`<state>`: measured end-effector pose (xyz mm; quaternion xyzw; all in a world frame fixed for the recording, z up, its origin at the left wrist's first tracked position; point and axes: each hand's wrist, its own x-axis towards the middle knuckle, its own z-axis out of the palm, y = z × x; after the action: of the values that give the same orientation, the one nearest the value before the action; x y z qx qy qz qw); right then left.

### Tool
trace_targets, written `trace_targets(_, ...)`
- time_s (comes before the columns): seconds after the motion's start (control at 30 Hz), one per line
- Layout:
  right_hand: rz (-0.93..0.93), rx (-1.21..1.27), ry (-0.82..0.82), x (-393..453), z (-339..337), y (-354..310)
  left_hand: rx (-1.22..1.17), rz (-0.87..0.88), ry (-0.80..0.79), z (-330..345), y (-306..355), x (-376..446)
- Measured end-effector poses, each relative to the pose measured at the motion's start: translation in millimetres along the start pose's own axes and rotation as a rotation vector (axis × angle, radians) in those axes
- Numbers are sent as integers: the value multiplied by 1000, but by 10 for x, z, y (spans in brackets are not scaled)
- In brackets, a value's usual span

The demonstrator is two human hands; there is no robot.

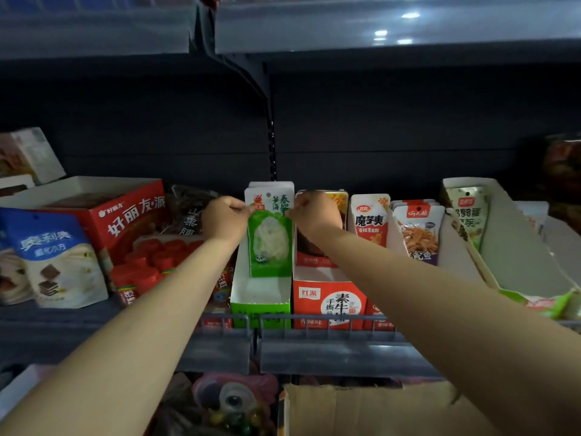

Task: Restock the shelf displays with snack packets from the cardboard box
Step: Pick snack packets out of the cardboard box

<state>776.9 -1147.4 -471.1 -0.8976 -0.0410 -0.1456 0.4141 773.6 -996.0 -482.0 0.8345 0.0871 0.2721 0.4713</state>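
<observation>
Risk: the green snack packet (271, 237) could flop forward or go in crooked if either pinch lets go early, since the green display tray (259, 305) has a lot of room in front of it. Left hand (224, 217) pinches its upper left edge, right hand (314, 215) the upper right. Packet stands upright in the tray on the shelf, front of a small stack; white top, green body, clear window showing pale contents. Cardboard box (371, 410) sits below.
</observation>
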Motion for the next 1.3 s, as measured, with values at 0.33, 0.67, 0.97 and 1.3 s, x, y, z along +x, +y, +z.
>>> trace_targets(0.33,27,53,36,-130,-74,-66,6,-12,5,25,32,-79)
trace_targets(0.67,16,148,77,-667,-464,-22,-127,37,48,-179,308,-741)
trace_targets(0.97,10,165,54,-1978,-1016,548,-145,91,-176,-163,586,-2184)
trace_targets(1.3,253,15,-184,-3224,-1076,1582,-36,-139,-484,210,55,-3587)
